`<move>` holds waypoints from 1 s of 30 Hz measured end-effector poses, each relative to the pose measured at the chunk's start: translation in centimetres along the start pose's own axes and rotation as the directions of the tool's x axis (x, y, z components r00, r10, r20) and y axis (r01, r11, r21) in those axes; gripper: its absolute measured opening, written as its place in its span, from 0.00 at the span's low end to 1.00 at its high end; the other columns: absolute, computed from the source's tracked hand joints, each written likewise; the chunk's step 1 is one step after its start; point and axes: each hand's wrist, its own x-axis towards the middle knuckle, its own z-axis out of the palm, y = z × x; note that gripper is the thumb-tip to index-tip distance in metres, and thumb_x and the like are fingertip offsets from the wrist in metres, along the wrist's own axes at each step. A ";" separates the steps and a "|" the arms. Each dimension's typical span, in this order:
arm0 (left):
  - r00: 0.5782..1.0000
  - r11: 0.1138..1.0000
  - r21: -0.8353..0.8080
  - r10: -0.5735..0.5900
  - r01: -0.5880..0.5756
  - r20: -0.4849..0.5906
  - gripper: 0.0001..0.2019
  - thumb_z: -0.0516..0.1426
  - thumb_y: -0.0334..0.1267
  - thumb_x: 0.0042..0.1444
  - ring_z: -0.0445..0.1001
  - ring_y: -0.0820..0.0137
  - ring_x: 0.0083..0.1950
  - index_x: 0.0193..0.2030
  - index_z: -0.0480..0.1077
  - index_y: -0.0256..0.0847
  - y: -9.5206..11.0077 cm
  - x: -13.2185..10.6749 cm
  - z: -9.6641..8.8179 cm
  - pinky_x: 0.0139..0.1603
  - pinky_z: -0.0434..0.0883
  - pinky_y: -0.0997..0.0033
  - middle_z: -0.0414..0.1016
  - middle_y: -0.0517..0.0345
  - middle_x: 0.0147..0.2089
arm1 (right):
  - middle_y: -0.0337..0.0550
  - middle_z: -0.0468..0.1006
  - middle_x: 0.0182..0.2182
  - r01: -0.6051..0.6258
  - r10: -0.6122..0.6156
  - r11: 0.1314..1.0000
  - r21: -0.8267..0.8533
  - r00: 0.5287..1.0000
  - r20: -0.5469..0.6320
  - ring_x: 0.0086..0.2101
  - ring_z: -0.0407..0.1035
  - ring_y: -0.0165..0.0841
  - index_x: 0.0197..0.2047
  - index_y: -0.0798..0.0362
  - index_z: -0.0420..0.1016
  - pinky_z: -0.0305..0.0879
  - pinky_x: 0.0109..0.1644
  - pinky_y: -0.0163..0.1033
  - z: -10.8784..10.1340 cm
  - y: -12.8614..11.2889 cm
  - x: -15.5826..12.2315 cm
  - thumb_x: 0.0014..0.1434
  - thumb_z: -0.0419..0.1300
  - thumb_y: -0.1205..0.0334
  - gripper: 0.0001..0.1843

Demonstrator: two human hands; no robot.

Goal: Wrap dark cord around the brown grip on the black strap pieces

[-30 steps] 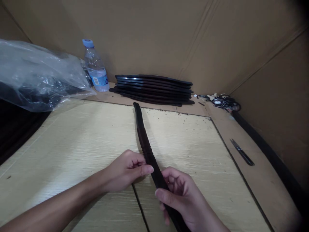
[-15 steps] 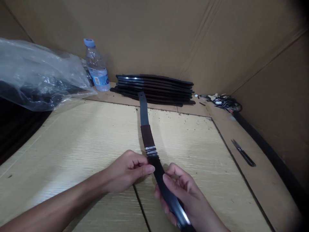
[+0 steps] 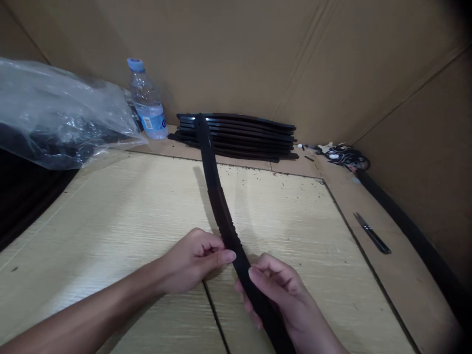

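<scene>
A long, curved dark strip (image 3: 209, 164) with a hole near its far end slants across the middle of the view. Dark brown cord or wrapping (image 3: 222, 211) with ridged edges covers part of it. My left hand (image 3: 201, 260) pinches the strip's left edge between thumb and finger, just below the wrapped part. Lower down, my right hand (image 3: 280, 292) is closed around the strip, thumb on top and fingers beneath. The near end runs out of view at the bottom. Behind its far end lies a stack of similar dark strips (image 3: 250, 135).
A water bottle (image 3: 148, 105) stands left of the stack, beside a clear plastic bag (image 3: 66, 115). Small scissors or snips (image 3: 371, 233) lie at the right. Tangled cords (image 3: 346, 156) sit in the back right corner. Cardboard walls (image 3: 236, 59) enclose the pale board (image 3: 147, 206).
The strip's far end has swung up and left and now overlaps the stack in view. The strip has turned about its length, so the pale band under the cord is no longer visible. Both hands keep their places.
</scene>
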 end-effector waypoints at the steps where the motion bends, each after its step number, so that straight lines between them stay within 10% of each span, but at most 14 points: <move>1: 1.000 1.000 -0.001 0.006 -0.006 0.001 0.18 0.52 0.44 0.61 0.51 0.78 0.24 0.23 0.63 0.35 0.1 0.0 0.0 0.22 0.49 0.76 0.51 0.65 0.21 | 0.39 0.76 0.23 0.010 -0.010 1.000 0.000 1.000 -0.013 0.17 0.62 0.22 0.26 0.54 0.64 0.57 0.20 0.27 0.0 0.0 0.0 0.48 0.67 0.49 0.20; 30: 0.999 0.999 -0.033 0.032 -0.031 0.026 0.15 0.55 0.44 0.58 0.63 0.75 0.28 0.33 0.74 0.31 0.3 0.1 -0.1 0.28 0.59 0.77 0.70 0.58 0.28 | 0.38 0.70 0.26 0.056 -0.055 0.998 -0.032 0.998 0.013 0.23 0.62 0.24 0.39 0.54 0.69 0.58 0.21 0.28 0.1 0.3 0.1 0.51 0.66 0.50 0.19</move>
